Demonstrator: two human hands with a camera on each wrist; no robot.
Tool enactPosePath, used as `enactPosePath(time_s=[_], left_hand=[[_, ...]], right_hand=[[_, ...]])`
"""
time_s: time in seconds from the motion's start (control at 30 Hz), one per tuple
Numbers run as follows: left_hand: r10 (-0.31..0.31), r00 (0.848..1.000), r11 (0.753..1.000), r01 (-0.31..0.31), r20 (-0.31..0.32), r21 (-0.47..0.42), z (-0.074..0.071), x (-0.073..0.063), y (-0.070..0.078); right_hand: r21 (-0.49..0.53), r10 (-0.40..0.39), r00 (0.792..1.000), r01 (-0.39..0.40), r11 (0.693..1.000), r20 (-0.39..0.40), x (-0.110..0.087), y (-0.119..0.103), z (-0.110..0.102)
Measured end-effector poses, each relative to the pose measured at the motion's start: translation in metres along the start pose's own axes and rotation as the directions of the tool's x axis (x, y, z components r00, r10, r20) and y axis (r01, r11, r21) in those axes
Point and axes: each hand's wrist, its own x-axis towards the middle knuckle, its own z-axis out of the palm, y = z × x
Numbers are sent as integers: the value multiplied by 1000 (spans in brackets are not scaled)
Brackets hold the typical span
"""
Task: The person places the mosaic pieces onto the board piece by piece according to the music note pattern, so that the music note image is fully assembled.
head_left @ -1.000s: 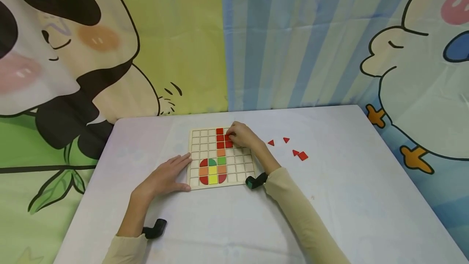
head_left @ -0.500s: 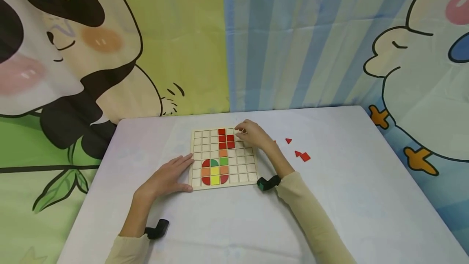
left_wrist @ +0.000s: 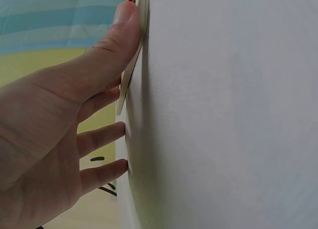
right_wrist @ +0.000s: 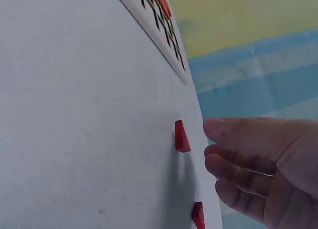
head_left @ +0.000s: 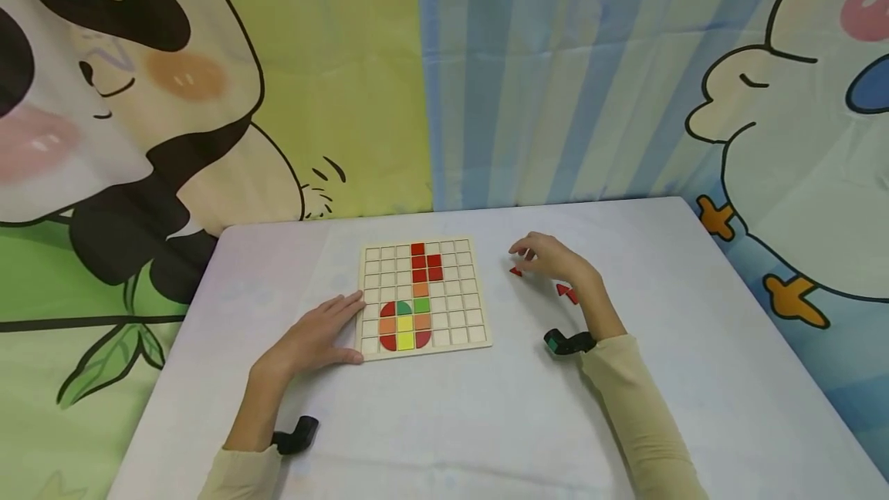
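A pale wooden grid board (head_left: 458, 301) lies flat on the table, with red, orange, yellow and green tiles in some cells. My left hand (head_left: 312, 336) rests at its left side, fingers and thumb extended along the edge. The left wrist view shows the thumb against the board's rim (left_wrist: 143, 28). Off the board's right side, my right hand (head_left: 552, 259) hovers with loosely bent fingers over a red triangle tile (head_left: 515, 271). In the right wrist view a gap shows between those fingers and the triangle (right_wrist: 182, 137), and nothing is held.
Near the right wrist lie another red triangle (head_left: 562, 289) and a red square tile (head_left: 572, 296), the square partly covered by the arm. A white cloth covers the table (head_left: 430, 423). Printed curtains (head_left: 556, 99) stand behind its far edge.
My right hand has left the red tiles in the board's upper part and moved right, over the loose triangles. The left hand stays by the board's left edge.
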Motion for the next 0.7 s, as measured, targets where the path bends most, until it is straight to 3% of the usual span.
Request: enactPosePath(time_s=[0.13,0.7], left_hand=[[4,1000,1000,-4,6,2,0,-1,1],[-9,1000,1000,9,13,-6,-1,0,1]], right_hand=[[25,40,996,-42,999,79,3,9,7],[24,-1,998,-1,1000,58,6,13,14]])
